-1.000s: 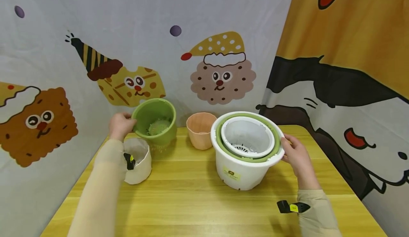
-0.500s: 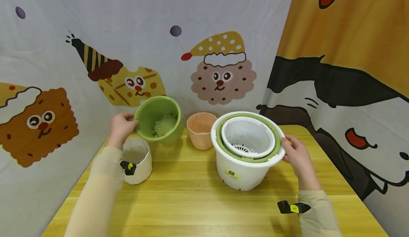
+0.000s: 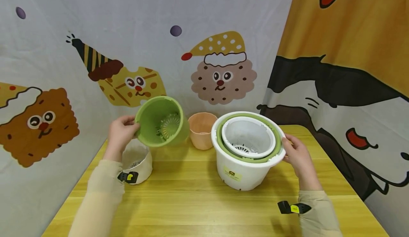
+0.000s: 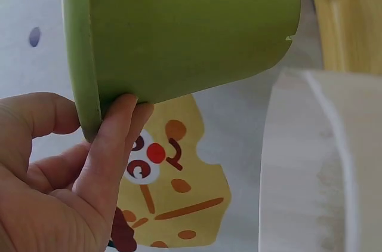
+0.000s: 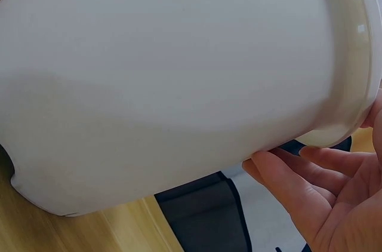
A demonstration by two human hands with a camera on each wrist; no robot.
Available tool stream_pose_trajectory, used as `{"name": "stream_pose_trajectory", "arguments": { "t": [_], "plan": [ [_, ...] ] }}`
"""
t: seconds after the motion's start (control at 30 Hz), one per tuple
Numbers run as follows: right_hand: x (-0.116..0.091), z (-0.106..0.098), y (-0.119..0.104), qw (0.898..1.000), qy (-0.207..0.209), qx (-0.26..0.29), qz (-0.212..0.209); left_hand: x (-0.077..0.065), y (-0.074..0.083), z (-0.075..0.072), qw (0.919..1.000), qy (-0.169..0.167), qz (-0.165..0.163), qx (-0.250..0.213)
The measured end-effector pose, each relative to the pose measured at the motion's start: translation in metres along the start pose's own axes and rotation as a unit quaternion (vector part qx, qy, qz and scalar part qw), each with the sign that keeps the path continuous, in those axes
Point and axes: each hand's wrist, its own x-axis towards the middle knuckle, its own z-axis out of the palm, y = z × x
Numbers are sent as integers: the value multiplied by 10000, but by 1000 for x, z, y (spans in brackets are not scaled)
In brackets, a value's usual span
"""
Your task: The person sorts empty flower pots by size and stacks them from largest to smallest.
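Note:
My left hand [image 3: 122, 134] pinches the rim of a green plastic flowerpot [image 3: 179, 134], thumb on one side and fingers on the other. The pot is held up and tilted, its slotted bottom showing through the mouth. In the left wrist view the fingertips [image 4: 122, 108] press under the green pot's rim. On the right, my right hand [image 3: 297, 155] holds the rim of a large white flowerpot [image 3: 239, 174] standing on the table. Nested inside that pot are a green pot [image 3: 219, 137] and a smaller white pot [image 3: 252, 134]. Right-hand fingertips [image 5: 259, 165] touch the white pot's outer wall.
A small peach pot [image 3: 200, 137] stands at the back between the two hands. Below my left hand stands a small white pot [image 3: 145, 167]. Behind the wooden table [image 3: 191, 201] hangs a cartoon-printed cloth [image 3: 143, 9].
My left hand has lifted the green pot slightly, moved it to the right and tipped it further over. The right hand and the white pot stay in place.

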Motion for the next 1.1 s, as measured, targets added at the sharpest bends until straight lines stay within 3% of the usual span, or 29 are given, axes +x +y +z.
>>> {"name": "stream_pose_trajectory", "arguments": {
  "t": [0.67,0.9,1.1],
  "plan": [
    [0,0,-1,10000,-23,-20,75,-44,-2,7,9925,527,-56,-1097],
    [0,0,-1,10000,18,-38,90,-58,-11,15,9804,775,-339,-1779],
    [1,1,-1,10000,42,24,41,-68,-17,22,9729,896,-329,-2107]
  ]
}}
